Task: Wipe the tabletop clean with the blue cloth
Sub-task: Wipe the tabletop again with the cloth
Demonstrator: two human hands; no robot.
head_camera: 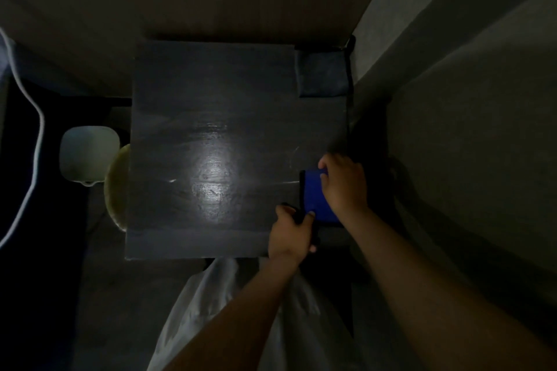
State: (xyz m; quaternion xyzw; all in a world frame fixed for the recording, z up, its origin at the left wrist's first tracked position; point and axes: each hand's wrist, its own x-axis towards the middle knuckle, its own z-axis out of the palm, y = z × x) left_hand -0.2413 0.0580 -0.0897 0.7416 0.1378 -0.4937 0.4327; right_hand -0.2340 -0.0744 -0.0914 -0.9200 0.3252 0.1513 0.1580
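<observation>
— So, where is the blue cloth (315, 194) sitting on the bench (211, 117)?

— Down at about four o'clock on the dark top, close to the right edge and not far from the near edge. It is lying folded, and both hands are resting on it.

— What is the right hand (345, 182) doing?

— It is lying over the cloth's right half, fingers curling toward twelve o'clock past the far edge of the cloth. I cannot tell whether it is pinching the fabric or only pressing on it.

— And the left hand (291, 232)?

— It is sitting at the cloth's near left corner, around seven o'clock from the cloth, with the thumb lying on the blue fabric and the fingers bent beside something black at that edge. It is looking closed on that corner.

— Anything else showing?

— A bright glare is shining near the middle of the bench. A dark folded cloth (321, 74) is lying at the one o'clock corner, and a pale container (89, 153) is standing off the bench at nine o'clock.
</observation>
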